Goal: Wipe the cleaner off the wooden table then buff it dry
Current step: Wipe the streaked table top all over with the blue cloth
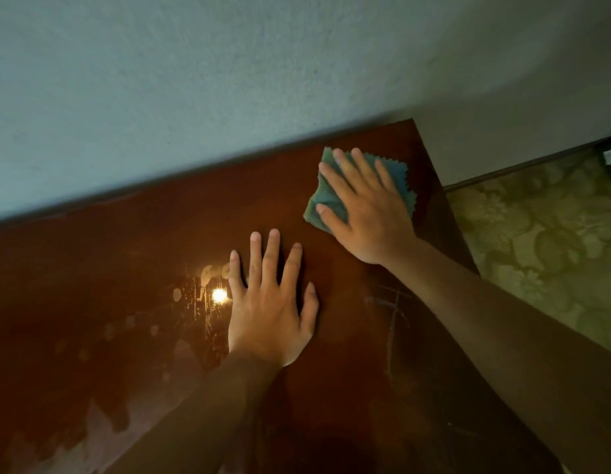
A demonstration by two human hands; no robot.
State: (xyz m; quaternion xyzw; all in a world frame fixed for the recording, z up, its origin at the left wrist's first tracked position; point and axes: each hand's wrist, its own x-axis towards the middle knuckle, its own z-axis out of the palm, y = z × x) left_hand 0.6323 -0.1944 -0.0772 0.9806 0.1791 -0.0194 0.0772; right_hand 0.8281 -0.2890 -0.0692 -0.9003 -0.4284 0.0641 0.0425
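Note:
The dark reddish-brown wooden table (126,254) fills the lower part of the view, its far edge against the wall. My right hand (362,210) presses flat on a folded blue-green cloth (323,200) near the table's far right corner. My left hand (270,302) lies flat on the bare wood in the middle, fingers spread, holding nothing. Pale smears and droplets of cleaner (194,302) show to the left of my left hand, around a bright reflection of a light. More cloudy patches (102,425) spread across the near left of the top.
A pale blue-grey wall (229,80) rises right behind the table. To the right the table's side edge drops to a floor with a green floral pattern (543,241). A dark object (610,159) sits by the wall at the far right.

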